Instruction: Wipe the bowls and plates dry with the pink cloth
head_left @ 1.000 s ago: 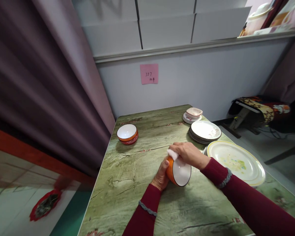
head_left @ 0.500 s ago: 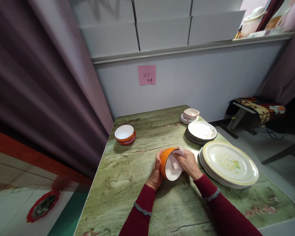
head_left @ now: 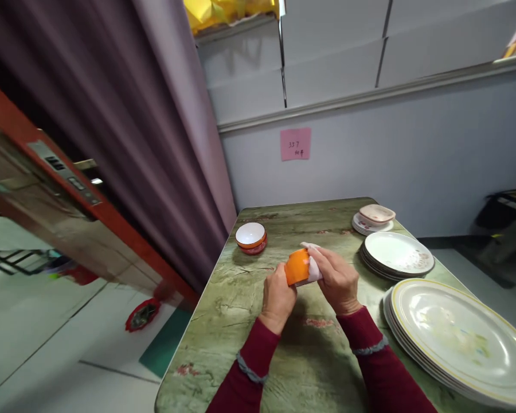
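Note:
An orange bowl (head_left: 298, 267) is held up over the middle of the table, turned on its side so its orange outer wall shows. My left hand (head_left: 277, 297) is closed around its left edge. A whitish cloth (head_left: 314, 269) is in my right hand (head_left: 337, 279), pressed against the bowl's right side. Most of the bowl's white inside is hidden. To the left, another orange bowl with a white inside (head_left: 250, 234) sits on a red patterned bowl (head_left: 255, 249).
On the right stand stacks of large oval plates (head_left: 456, 332), dark-rimmed plates (head_left: 398, 252) and small plates (head_left: 372, 227) topped by a square bowl (head_left: 376, 214). The green table (head_left: 223, 321) has an open door (head_left: 81, 178) and curtain (head_left: 172, 115) to its left.
The bowl has turned from showing its white inside to showing its orange outside. The cloth has moved from inside the bowl to its outer side. The view has swung left.

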Demonstrator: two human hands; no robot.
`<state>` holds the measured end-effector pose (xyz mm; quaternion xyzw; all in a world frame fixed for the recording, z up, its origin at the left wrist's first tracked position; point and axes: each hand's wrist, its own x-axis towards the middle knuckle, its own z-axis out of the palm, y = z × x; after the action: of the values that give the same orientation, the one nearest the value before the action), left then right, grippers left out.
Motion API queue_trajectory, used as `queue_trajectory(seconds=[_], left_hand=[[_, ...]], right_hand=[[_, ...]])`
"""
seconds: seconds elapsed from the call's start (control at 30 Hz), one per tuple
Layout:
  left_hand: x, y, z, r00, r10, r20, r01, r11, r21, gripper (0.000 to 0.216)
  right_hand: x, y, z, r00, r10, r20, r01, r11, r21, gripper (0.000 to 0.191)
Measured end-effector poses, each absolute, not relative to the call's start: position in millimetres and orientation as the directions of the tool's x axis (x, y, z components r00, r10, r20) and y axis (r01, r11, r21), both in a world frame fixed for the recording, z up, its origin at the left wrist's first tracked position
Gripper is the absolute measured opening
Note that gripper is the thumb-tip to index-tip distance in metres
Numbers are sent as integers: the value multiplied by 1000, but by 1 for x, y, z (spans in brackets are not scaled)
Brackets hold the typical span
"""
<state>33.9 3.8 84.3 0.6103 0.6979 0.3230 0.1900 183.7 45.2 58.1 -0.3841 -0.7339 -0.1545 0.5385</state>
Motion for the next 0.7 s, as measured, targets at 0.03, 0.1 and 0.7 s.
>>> queue_trajectory(seconds=[0.03,0.1,0.7], left_hand=[[33,5,83,-192,970,151,715,33,699,20],[32,8,80,-239,955,178,620,8,785,18],[86,31,125,-266,947,180,-162,-228,960,44]], right_hand=[[183,46,62,-127,420,899,723,659,-206,41],[182,47,71,-136,480,867,711,656,-252,42],[183,60,108,314,872,376,-164,440,-883,26]])
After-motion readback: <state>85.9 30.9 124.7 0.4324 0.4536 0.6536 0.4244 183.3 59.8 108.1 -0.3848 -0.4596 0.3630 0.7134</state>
